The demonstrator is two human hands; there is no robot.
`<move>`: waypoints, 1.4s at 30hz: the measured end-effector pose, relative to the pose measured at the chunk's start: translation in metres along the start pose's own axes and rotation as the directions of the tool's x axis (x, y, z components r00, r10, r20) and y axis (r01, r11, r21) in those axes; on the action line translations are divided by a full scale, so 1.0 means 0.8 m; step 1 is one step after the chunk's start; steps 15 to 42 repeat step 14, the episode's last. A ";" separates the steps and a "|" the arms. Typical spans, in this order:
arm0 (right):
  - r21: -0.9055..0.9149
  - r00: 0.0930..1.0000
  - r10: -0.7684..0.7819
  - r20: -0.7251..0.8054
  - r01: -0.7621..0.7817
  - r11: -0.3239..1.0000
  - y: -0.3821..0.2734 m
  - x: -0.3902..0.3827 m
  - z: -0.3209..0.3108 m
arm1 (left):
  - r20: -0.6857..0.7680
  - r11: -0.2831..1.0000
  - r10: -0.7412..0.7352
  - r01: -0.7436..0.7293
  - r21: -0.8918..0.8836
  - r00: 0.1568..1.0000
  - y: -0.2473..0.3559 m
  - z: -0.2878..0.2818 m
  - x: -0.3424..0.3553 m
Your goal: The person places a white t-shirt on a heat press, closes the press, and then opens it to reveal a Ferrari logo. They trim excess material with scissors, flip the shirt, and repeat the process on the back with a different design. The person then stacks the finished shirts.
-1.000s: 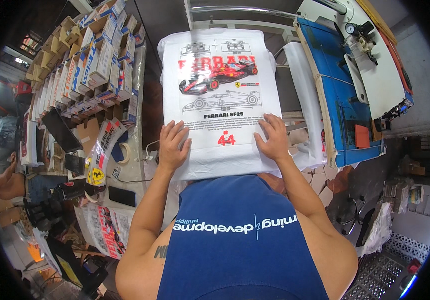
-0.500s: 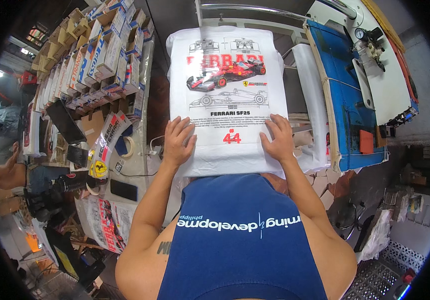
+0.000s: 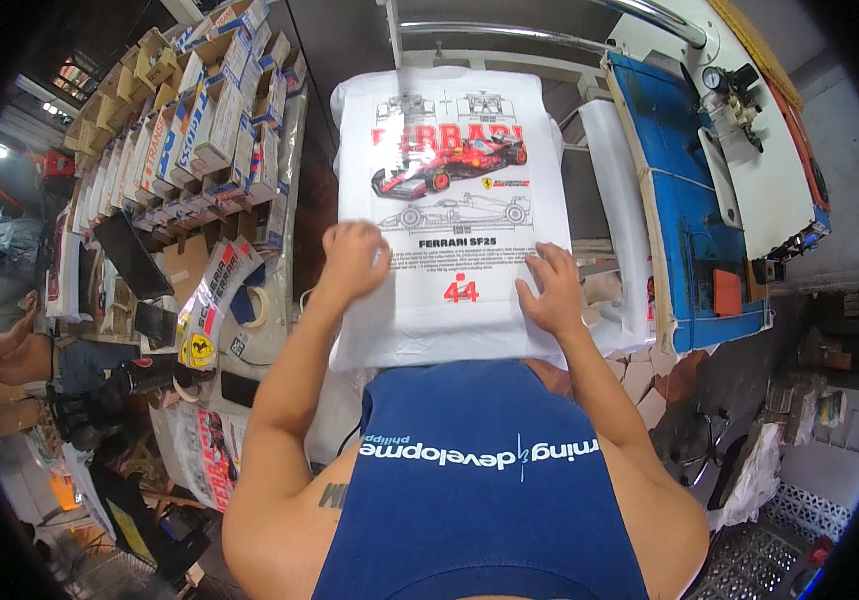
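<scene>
A white T-shirt [image 3: 450, 335] lies spread in front of me. On it is a glossy sheet-like print [image 3: 450, 170] with a red race car, line drawings of cars, red lettering and small black text. My left hand [image 3: 358, 260] is at the left side of the print. Its fingers are bent and drawn together; whether they pinch the print's edge is hidden. My right hand [image 3: 555, 290] rests open on the shirt's right side, fingers spread and thumb toward the print.
Stacked cardboard boxes [image 3: 200, 130] fill the left table, with a phone [image 3: 240, 390] and a tape roll [image 3: 250, 305]. To the right stand a blue padded board [image 3: 685, 200] and a white machine with a pressure gauge [image 3: 715, 78]. Another person's arm [image 3: 15, 345] shows at far left.
My left hand has lifted slightly and its fingers have curled from lying flat. My right hand has bent its fingers a little and stays near the same spot. The view has shifted slightly.
</scene>
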State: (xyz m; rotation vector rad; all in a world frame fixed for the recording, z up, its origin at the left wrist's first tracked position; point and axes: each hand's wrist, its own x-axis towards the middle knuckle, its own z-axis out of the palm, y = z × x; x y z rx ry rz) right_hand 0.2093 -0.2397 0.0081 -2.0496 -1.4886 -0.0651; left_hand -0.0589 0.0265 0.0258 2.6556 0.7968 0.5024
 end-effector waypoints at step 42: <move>-0.004 0.994 0.080 0.071 -0.079 0.997 -0.004 0.002 -0.004 | 0.076 0.964 -0.132 0.110 0.243 0.988 -0.112 0.066 0.371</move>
